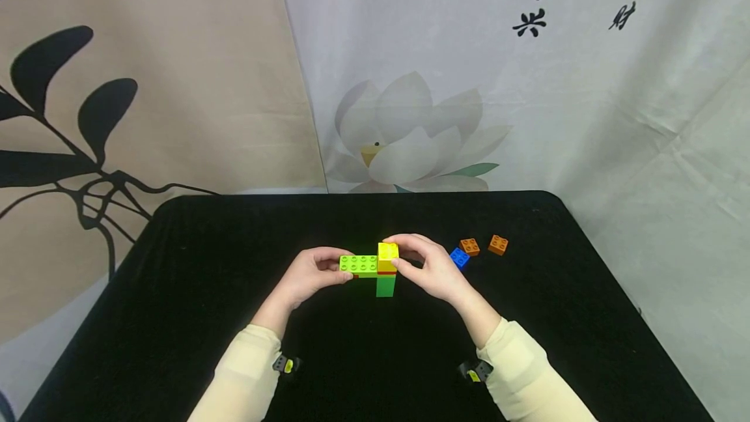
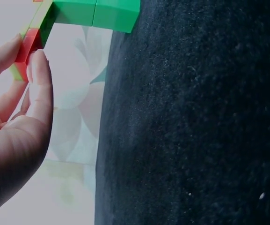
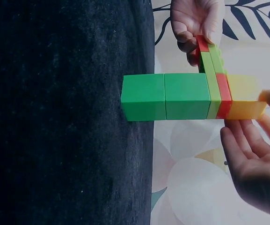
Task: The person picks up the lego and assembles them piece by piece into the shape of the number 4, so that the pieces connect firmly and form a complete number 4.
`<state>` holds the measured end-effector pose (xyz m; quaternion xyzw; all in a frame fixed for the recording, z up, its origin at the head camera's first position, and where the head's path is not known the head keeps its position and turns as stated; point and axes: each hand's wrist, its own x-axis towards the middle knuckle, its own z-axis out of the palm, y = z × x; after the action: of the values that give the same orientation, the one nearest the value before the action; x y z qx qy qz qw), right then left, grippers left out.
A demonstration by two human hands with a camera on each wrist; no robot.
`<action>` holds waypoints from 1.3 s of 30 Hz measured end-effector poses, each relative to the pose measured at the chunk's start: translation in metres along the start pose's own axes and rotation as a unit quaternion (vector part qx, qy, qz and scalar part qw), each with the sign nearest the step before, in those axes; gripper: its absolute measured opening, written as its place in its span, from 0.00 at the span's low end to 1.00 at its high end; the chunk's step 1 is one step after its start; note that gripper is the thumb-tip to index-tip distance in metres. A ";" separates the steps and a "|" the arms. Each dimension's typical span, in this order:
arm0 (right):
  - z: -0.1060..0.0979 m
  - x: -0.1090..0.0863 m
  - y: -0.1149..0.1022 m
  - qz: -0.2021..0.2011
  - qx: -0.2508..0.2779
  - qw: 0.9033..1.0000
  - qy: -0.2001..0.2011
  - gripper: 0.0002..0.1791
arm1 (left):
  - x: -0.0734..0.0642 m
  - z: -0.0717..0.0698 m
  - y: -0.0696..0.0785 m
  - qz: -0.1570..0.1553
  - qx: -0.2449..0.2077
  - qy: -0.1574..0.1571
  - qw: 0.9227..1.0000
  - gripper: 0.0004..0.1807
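Observation:
A joined toy-brick build stands between the two hands on the black table. Its post is made of green bricks [image 3: 165, 97], with thin lime and red pieces over them and a yellow brick [image 1: 387, 256] on top. A lime brick [image 1: 359, 264] sticks out to the left from the post's upper part. My left hand [image 1: 313, 272] pinches the outer end of this arm, where a red piece [image 2: 28, 44] shows beneath the lime. My right hand [image 1: 430, 267] holds the yellow brick between thumb and fingers.
Right of the right hand lie a blue brick [image 1: 459, 258] and two orange bricks, one nearer [image 1: 470, 247] and one farther right [image 1: 499, 245]. The black-covered table [image 1: 234, 226] ends at a printed cloth backdrop [image 1: 445, 51].

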<state>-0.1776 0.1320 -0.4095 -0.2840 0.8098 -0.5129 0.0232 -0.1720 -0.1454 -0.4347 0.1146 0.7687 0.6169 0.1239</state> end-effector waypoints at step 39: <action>-0.004 -0.004 -0.043 0.024 0.012 1.000 -0.010 0.19 | 0.000 0.004 -0.005 -0.008 -0.020 0.015 1.000 0.21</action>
<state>-0.1566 0.1237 -0.3724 -0.2693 0.8101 -0.5186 0.0475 -0.1707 -0.1429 -0.4404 0.0965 0.7590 0.6327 0.1194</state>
